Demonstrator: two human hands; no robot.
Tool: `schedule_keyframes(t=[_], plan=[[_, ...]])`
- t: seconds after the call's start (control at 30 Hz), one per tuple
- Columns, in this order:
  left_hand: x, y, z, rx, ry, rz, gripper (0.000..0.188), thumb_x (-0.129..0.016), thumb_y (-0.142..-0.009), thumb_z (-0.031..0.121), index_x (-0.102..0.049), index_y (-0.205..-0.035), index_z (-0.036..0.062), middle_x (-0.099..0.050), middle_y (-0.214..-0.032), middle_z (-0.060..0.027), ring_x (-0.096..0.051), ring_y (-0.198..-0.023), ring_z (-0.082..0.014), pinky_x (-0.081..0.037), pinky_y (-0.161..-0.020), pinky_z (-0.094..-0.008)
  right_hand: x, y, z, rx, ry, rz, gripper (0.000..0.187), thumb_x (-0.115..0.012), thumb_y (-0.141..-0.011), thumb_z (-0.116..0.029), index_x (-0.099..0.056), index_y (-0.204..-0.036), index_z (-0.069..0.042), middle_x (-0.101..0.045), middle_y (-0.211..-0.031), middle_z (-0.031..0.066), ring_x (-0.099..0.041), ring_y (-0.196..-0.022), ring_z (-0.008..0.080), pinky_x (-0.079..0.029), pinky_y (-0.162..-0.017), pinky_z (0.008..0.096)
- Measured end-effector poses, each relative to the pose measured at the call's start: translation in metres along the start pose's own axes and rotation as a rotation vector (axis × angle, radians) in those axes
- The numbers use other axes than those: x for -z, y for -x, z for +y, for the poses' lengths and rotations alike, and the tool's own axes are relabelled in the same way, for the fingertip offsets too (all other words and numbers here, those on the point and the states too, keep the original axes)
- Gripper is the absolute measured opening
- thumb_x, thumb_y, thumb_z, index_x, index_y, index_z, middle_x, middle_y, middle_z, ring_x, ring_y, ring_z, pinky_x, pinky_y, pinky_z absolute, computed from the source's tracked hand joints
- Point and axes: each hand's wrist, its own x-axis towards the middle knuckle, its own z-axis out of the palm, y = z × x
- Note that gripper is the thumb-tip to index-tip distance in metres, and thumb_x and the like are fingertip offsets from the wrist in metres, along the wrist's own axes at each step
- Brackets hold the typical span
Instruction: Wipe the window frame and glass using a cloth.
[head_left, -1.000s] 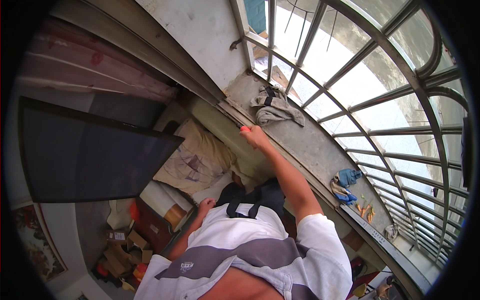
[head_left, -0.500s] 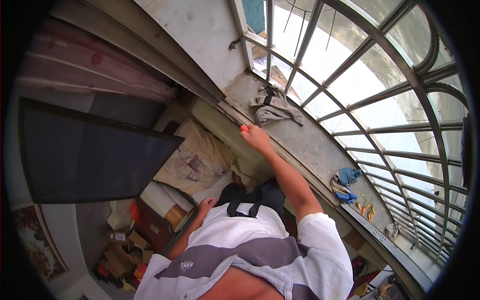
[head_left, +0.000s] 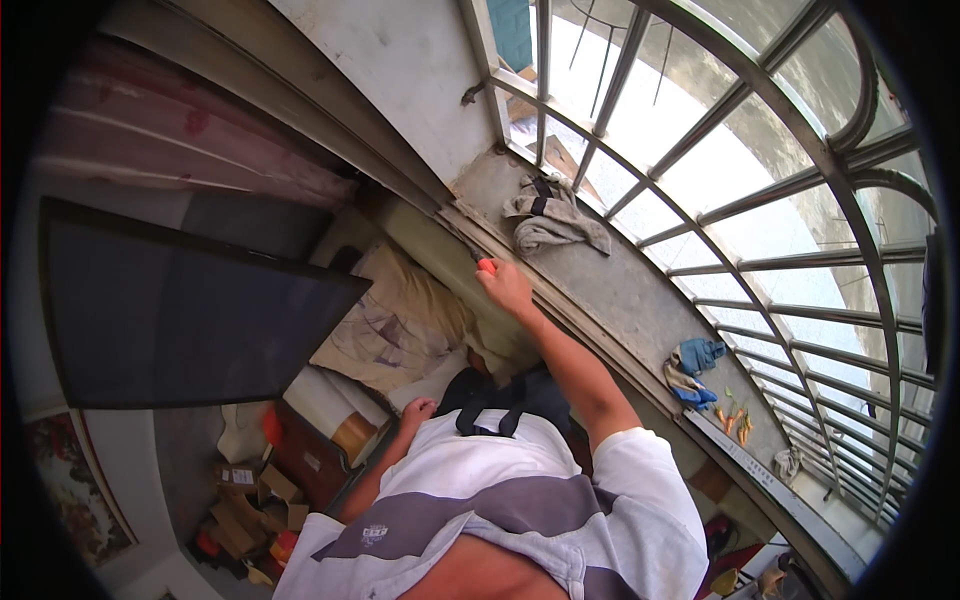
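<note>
At the far left a large dark flat panel [head_left: 170, 310] leans out over the room, with a patterned picture [head_left: 70, 490] low beside it and a heap of small cardboard boxes [head_left: 250, 500] on the floor below. Just right of the boxes the left hand [head_left: 417, 410] hangs low beside the person's white and grey striped shirt [head_left: 500, 500]; its fingers look curled inward, but whether they hold anything cannot be told. Beyond it lies a tan cloth [head_left: 400, 320] spread over something bulky. Farther right the right hand [head_left: 505, 285] reaches up to the window track [head_left: 470, 240], its fingers closed around a small orange-red tool [head_left: 486, 265], of which only the end shows above the fist, touching the track at the near edge of the concrete sill [head_left: 620, 290]. On the sill beyond the hand lies a crumpled grey rag [head_left: 555, 220]. Well to the right, on the same sill, sit a blue cloth [head_left: 695, 355] and a few small orange bits [head_left: 735, 420], with the curved metal window grille [head_left: 760, 170] arching above.
</note>
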Motion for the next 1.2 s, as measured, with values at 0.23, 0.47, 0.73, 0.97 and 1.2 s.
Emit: schedule_keyframes(t=[0.23, 0.47, 0.73, 0.97, 1.2], plan=[[0.003, -0.001, -0.017, -0.035, 0.109, -0.05, 0.02, -0.056, -0.081, 0.02, -0.062, -0.091, 0.0028, -0.062, -0.074, -0.0041, -0.056, -0.067, -0.0101, -0.045, -0.062, -0.0244, 0.006, -0.021, -0.009, -0.335, -0.454, -0.306, 0.033, -0.057, -0.073, -0.03, -0.058, -0.084, 0.001, -0.05, -0.055, 0.0071, -0.051, -0.043, 0.0164, -0.041, -0.036, 0.0306], [0.001, 0.002, -0.01, -0.009, 0.049, 0.004, 0.021, -0.056, -0.081, 0.019, -0.062, -0.091, 0.0023, -0.062, -0.074, -0.0052, -0.057, -0.067, -0.0112, -0.046, -0.063, -0.0248, 0.0, 0.006, -0.011, -0.196, -0.216, -0.11, 0.033, -0.055, -0.073, -0.033, -0.06, -0.087, -0.003, -0.057, -0.062, 0.0116, -0.056, -0.05, 0.0196, -0.043, -0.051, 0.034], [0.002, 0.004, -0.007, 0.015, 0.053, -0.009, 0.019, -0.055, -0.083, 0.016, -0.061, -0.095, 0.0027, -0.06, -0.075, -0.0015, -0.053, -0.066, -0.0076, -0.044, -0.06, -0.0217, 0.051, -0.023, -0.017, 0.118, 0.31, -0.036, 0.03, -0.056, -0.071, -0.03, -0.057, -0.097, -0.015, -0.061, -0.075, 0.0132, -0.06, -0.072, 0.0305, -0.045, -0.061, 0.0426], [0.002, 0.008, -0.008, 0.058, 0.082, -0.039, 0.02, -0.055, -0.084, 0.016, -0.06, -0.097, 0.0014, -0.06, -0.078, -0.0021, -0.053, -0.068, -0.0075, -0.044, -0.062, -0.021, 0.061, -0.058, -0.014, 0.446, 0.5, -0.011, 0.011, -0.051, -0.078, -0.024, -0.056, -0.083, -0.015, -0.057, -0.06, 0.01, -0.057, -0.057, 0.03, -0.038, -0.047, 0.0426], [0.002, 0.006, -0.007, 0.02, 0.003, -0.044, 0.021, -0.055, -0.084, 0.017, -0.059, -0.097, 0.0005, -0.06, -0.078, -0.0019, -0.052, -0.068, -0.0074, -0.043, -0.062, -0.0206, 0.079, -0.057, -0.004, 0.483, 0.616, -0.102, 0.014, -0.048, -0.081, -0.026, -0.057, -0.084, -0.016, -0.06, -0.065, 0.0095, -0.058, -0.061, 0.029, -0.039, -0.05, 0.0437]])
